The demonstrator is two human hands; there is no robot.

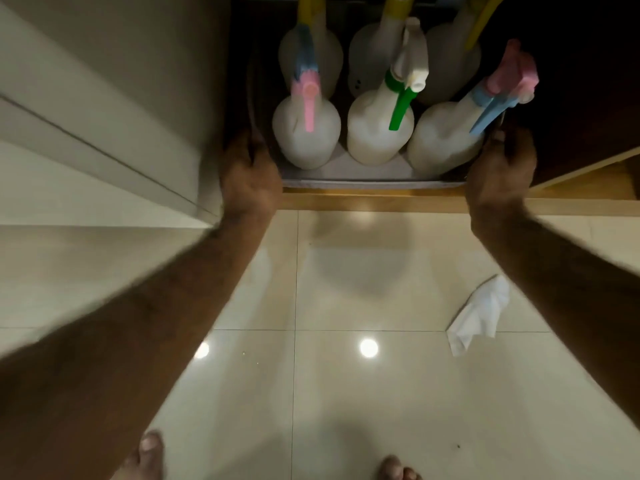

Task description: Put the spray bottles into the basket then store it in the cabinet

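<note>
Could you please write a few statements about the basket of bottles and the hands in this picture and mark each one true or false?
1. The left hand and right hand grip opposite ends of the shallow white basket. True.
2. The front row holds two white plastic spray bottles. False: three.
3. The middle front bottle has a green trigger. True.
4. A crumpled white cloth lies inside the basket. False: it lies on the glossy tiled floor.

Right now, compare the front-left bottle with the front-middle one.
The front-left bottle has a pink trigger and pink-and-blue head; the front-middle bottle has a green trigger and collar with a white head. Its head leans right, while the left one's stands straighter. Both are white, upright, in the basket.
</note>
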